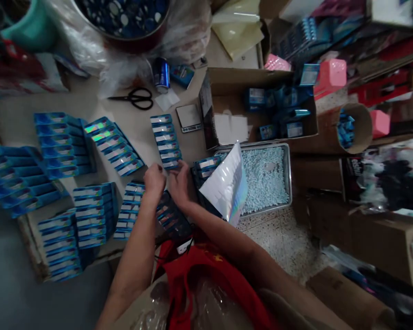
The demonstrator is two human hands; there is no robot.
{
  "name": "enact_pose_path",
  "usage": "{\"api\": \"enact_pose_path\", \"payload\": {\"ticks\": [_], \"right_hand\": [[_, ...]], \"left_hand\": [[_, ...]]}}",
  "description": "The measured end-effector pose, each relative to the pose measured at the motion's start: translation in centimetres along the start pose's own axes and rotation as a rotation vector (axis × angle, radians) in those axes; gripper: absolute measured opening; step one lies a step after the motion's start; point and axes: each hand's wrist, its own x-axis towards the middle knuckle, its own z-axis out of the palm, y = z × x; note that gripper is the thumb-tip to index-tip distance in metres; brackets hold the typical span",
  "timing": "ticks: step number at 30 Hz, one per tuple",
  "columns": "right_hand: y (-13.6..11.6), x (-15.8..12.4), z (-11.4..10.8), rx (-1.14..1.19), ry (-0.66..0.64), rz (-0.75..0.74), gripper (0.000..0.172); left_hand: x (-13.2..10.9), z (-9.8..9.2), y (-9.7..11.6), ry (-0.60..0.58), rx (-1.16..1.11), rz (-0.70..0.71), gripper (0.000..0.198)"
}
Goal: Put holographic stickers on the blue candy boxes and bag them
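My left hand (154, 181) is closed, its fingertips pinched together just below a short row of small blue boxes (165, 140). Whatever it holds is too small to make out. Close beside it, my right hand (180, 184) has its thumb and fingers apart, with the fingertips at the lower end of that row. Below both hands lies a dark tray with slots (172, 215), partly covered by my wrists. Another row of blue boxes with white strips (128, 215) is next to my left forearm.
More rows of blue boxes (92, 215) stand at left. Black scissors (139, 98), a blue can (161, 75) and a small scale (189, 118) lie farther back. At right are a carton (258, 75), a metal tray of pale pellets (265, 178) and a silvery pouch (225, 183).
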Motion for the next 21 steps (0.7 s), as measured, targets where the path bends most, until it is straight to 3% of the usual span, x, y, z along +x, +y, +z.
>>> {"api": "enact_pose_path", "payload": {"ticks": [3, 5, 8, 10, 13, 15, 18, 19, 21], "right_hand": [[-2.5, -5.3, -2.8, 0.123, -0.187, -0.01, 0.058], [-3.9, -7.9, -6.0, 0.102, -0.408, -0.063, 0.046], [-5.3, -8.9, -12.3, 0.075, -0.775, -0.136, 0.022], [-5.6, -7.9, -16.9, 0.086, -0.845, -0.105, 0.015], [-5.0, -4.7, -23.0, 0.068, -0.657, -0.074, 0.012], [-3.7, -1.8, -26.0, -0.023, -0.358, -0.13, 0.014], [-1.0, 3.1, -28.5, -0.267, 0.107, -0.305, 0.021], [-0.1, 4.7, -28.9, -0.355, 0.164, -0.372, 0.025], [1.1, 7.4, -29.4, -0.509, 0.148, -0.483, 0.032]], "left_hand": [[-1.5, -3.3, 1.9, 0.018, 0.207, 0.236, 0.007], [-2.9, -4.1, 5.4, 0.04, 0.219, 0.376, 0.01], [-5.0, -1.5, 12.9, -0.008, 0.194, 0.624, 0.021], [-5.8, 2.3, 17.5, -0.085, 0.225, 0.743, 0.025], [-5.6, 8.1, 21.6, -0.191, 0.292, 0.756, 0.027], [-4.9, 10.6, 22.2, -0.258, 0.312, 0.667, 0.023], [-4.0, 11.9, 21.3, -0.305, 0.281, 0.562, 0.012], [-3.8, 11.8, 20.9, -0.304, 0.26, 0.553, 0.011], [-3.7, 11.6, 20.2, -0.306, 0.214, 0.554, 0.011]]}}
